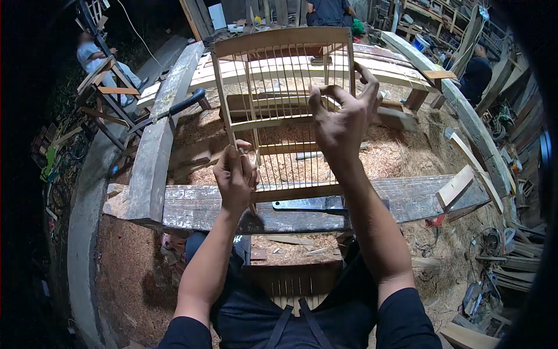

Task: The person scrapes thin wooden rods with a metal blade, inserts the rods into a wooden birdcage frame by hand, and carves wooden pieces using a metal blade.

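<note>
A wooden cage-like frame (279,38) with thin upright bars stands tilted in front of me, its lower rail by the thick front beam (192,203). Low on its left post, my left hand (235,177) is closed around the wood, with the fingertips partly hidden. My right hand (344,119) is raised at the upper right of the frame. Its thumb and index finger come together at a thin bar, while the other fingers curl beside the right post. Under the lower rail, a flat metal blade (290,205) with a hole in its end lies on the beam.
A black-handled tool (189,102) lies across the left beam (152,157). Loose boards (456,186) rest at the right corner. Wood shavings (401,154) cover the ground. One person (93,58) sits at far left; others are at the back (331,13) and right (476,72).
</note>
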Action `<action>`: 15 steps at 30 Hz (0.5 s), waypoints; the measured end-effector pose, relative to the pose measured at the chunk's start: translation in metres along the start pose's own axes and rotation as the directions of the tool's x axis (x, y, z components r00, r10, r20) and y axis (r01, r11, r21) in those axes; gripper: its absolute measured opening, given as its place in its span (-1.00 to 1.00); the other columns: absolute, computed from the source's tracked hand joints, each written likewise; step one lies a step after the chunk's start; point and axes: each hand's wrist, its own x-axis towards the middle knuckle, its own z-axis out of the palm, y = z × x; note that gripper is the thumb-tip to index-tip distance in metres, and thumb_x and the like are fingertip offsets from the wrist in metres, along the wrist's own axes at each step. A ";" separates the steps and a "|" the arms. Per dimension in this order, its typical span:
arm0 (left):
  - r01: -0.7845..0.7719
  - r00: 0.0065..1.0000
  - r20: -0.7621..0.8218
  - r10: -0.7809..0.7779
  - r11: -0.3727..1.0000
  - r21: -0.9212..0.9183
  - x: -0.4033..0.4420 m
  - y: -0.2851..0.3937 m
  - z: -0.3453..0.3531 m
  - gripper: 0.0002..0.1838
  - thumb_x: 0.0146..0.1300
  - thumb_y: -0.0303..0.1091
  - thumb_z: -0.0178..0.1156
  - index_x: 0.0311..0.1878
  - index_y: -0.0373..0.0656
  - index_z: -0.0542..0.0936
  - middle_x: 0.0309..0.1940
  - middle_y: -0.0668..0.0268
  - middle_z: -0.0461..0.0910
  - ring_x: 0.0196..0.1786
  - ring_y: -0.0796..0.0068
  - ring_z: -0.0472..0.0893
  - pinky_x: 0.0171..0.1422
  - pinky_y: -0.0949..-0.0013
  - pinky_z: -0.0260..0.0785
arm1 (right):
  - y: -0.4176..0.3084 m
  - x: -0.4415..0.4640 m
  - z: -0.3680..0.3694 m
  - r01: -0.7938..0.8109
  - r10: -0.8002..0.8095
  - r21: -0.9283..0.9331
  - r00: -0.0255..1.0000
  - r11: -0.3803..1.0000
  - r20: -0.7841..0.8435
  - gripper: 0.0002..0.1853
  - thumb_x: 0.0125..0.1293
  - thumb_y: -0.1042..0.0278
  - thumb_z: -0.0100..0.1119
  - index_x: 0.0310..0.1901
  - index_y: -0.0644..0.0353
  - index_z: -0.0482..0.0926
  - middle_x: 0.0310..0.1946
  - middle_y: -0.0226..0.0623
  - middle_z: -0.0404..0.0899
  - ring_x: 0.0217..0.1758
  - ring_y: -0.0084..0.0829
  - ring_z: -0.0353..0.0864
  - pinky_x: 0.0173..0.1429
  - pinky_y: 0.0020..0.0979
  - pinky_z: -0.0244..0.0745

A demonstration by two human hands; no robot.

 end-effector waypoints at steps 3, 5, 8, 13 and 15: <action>0.002 1.000 0.000 -0.002 1.000 0.002 0.000 0.000 0.002 -0.63 0.66 -0.09 -0.11 0.04 -0.20 0.52 -0.75 0.58 0.06 -0.74 0.79 0.05 -0.66 0.54 -0.01 | 0.000 -0.001 -0.001 0.008 -0.008 0.016 1.000 1.000 -0.022 -0.71 0.19 0.06 0.51 -0.36 0.15 0.80 0.29 -0.04 0.35 0.42 -0.04 0.25 0.52 -0.07 0.05; 0.005 1.000 0.000 -0.005 1.000 0.006 0.000 0.000 0.001 -0.63 0.66 -0.09 -0.12 0.04 -0.20 0.52 -0.75 0.58 0.06 -0.74 0.79 0.05 -0.66 0.54 -0.01 | 0.001 -0.001 -0.001 0.007 -0.007 0.030 1.000 1.000 -0.024 -0.70 0.19 0.06 0.51 -0.35 0.16 0.80 0.28 -0.03 0.35 0.42 -0.04 0.25 0.52 -0.06 0.06; 0.013 1.000 -0.021 -0.013 1.000 0.013 0.000 0.000 0.002 -0.63 0.66 -0.08 -0.12 0.04 -0.20 0.52 -0.75 0.59 0.05 -0.75 0.79 0.05 -0.65 0.54 0.00 | 0.002 0.000 -0.001 0.032 -0.032 0.018 0.999 0.999 0.008 -0.73 0.27 0.10 0.44 -0.34 0.16 0.80 0.35 -0.06 0.25 0.39 0.02 0.20 0.51 0.02 0.04; 0.032 0.998 -0.049 -0.033 0.999 -0.037 0.000 0.000 -0.001 -0.63 0.66 -0.08 -0.12 0.03 -0.20 0.51 -0.75 0.59 0.04 -0.76 0.78 0.05 -0.65 0.54 0.01 | 0.008 0.006 -0.001 -0.016 0.005 0.147 0.997 0.989 0.075 -0.73 0.32 0.10 0.41 -0.27 0.16 0.80 0.35 -0.06 0.27 0.39 0.00 0.23 0.49 0.03 0.10; 0.001 1.000 -0.019 -0.001 1.000 0.031 0.003 -0.002 -0.006 -0.60 0.64 0.02 -0.11 0.09 -0.13 0.49 -0.77 0.59 0.07 -0.77 0.77 0.08 -0.69 0.52 0.04 | 0.016 0.009 -0.003 -0.030 -0.001 0.259 0.993 0.965 0.119 -0.75 0.35 0.12 0.38 -0.20 0.15 0.80 0.35 -0.04 0.27 0.35 0.00 0.30 0.44 -0.01 0.21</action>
